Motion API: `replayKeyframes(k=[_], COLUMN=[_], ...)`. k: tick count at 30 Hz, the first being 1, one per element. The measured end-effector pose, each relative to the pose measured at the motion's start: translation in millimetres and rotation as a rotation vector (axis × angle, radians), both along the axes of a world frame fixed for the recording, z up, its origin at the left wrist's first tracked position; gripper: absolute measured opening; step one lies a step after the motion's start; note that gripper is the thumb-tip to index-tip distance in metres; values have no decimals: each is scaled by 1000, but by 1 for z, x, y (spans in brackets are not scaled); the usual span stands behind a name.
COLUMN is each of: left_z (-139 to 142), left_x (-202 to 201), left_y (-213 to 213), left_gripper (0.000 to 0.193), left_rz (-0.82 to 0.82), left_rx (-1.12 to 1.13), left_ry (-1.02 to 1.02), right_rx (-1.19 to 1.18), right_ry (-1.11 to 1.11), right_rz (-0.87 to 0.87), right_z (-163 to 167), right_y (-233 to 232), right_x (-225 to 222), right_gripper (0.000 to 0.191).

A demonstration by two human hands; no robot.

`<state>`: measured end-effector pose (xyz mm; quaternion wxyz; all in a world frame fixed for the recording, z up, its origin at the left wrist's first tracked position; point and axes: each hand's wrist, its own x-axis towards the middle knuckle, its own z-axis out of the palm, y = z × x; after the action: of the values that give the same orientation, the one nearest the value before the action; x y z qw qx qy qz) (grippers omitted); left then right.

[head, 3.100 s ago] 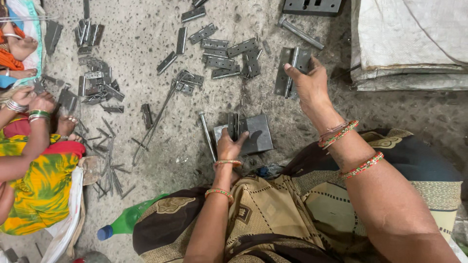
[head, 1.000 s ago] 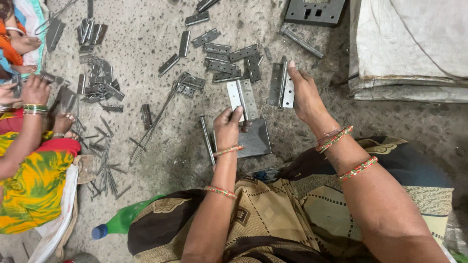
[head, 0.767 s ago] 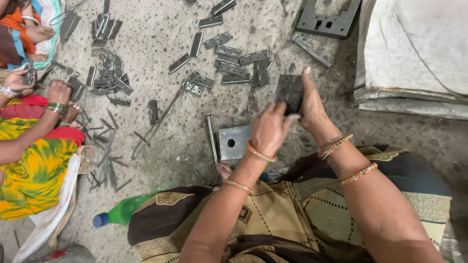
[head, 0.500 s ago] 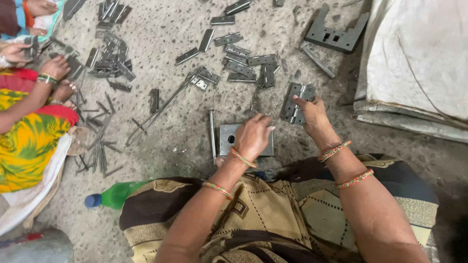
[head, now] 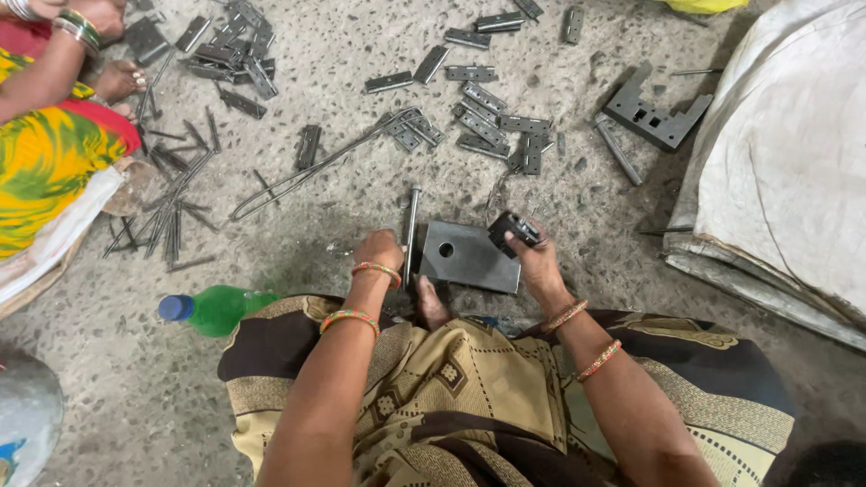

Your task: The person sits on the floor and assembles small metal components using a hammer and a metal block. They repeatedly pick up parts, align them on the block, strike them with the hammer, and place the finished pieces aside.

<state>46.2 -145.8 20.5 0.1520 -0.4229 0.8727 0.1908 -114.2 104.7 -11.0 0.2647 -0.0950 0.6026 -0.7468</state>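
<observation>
1. Head view, looking down at a speckled concrete floor (head: 361, 225) strewn with metal parts.
2. Right hand (head: 537, 261), grip closed on a small dark metal hinge (head: 514, 230), held at the far right corner of a flat square steel plate (head: 469, 257) with one round hole.
3. Left hand (head: 379, 252), curled shut beside a thin steel rod (head: 411, 230) lying just left of the plate; whether gripping the rod, cannot tell.
4. Plate flat on the floor, near the knees, between both hands, with a bare foot (head: 431, 302) touching its near edge.
5. Farther off, a scatter of grey hinges (head: 483, 126), and right of it a notched dark metal block (head: 654, 113).
6. Far left, a pile of thin pins (head: 171, 203), beside another person's bright yellow-green clothing (head: 45, 162).
7. Near left, a green plastic bottle (head: 216, 308) with blue cap, lying on its side.
8. At right, a whitish sack (head: 785, 162).
</observation>
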Motion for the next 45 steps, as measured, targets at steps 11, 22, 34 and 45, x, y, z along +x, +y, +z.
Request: replayKeyframes(k=[11, 22, 34, 45], left_z=[-22, -14, 12, 64], left_x=[-2, -8, -24, -3], left_y=[22, 25, 32, 117], left_gripper=[54, 52, 48, 36], left_rz=[-31, 226, 187, -83], left_rx=[0, 9, -160, -17], left_ry=[-56, 47, 476, 1128], right_rx=[188, 366, 323, 388], right_ry=[400, 530, 537, 482], right_rz=[105, 126, 145, 146], right_z=[-12, -8, 2, -9], right_y=[-4, -4, -1, -5], right_x=[11, 8, 13, 7], right_gripper=[33, 34, 34, 37])
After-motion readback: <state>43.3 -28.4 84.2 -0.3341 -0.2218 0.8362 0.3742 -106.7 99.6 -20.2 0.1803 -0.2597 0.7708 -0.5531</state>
